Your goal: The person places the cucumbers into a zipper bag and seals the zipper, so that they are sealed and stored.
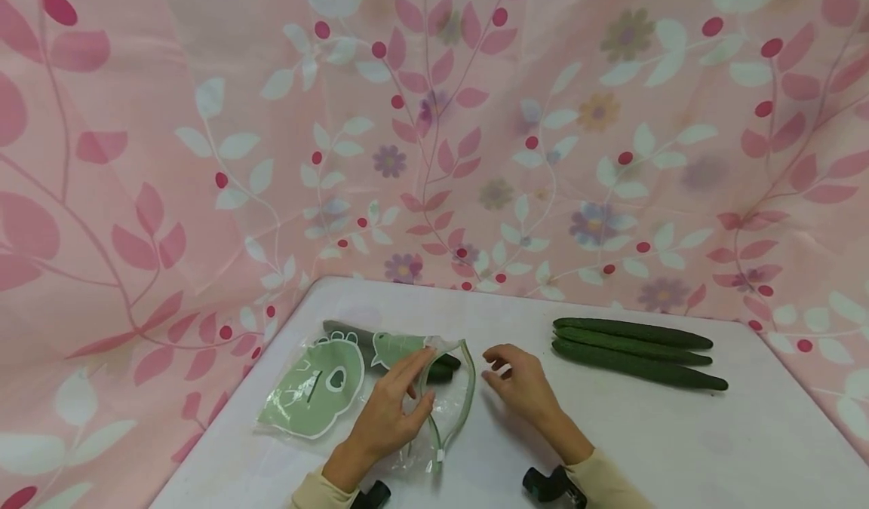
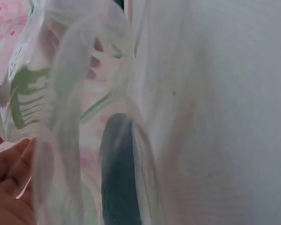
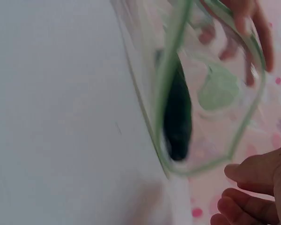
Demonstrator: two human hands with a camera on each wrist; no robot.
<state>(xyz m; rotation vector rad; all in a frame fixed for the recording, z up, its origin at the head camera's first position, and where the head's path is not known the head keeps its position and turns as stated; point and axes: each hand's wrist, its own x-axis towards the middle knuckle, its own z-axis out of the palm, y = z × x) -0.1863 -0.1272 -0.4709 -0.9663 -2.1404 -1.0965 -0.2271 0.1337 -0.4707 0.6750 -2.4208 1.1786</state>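
Observation:
A clear plastic bag (image 1: 451, 403) with green prints and a green-edged mouth lies on the left half of the table, its mouth gaping toward the right. My left hand (image 1: 387, 415) grips the bag near that mouth; its fingers show at the green edge in the right wrist view. Cucumbers (image 1: 444, 369) are inside the bag, and one dark end (image 3: 178, 112) shows through the mouth. My right hand (image 1: 526, 388) is just right of the mouth, fingers loosely bent, holding nothing; its thumb and fingers (image 3: 257, 176) appear near the green rim.
Three cucumbers (image 1: 638, 354) lie side by side on the right part of the white table (image 1: 679, 449). A green bear-face print (image 1: 315, 388) shows on clear plastic at the left. Pink floral cloth (image 1: 475, 154) hangs behind the table.

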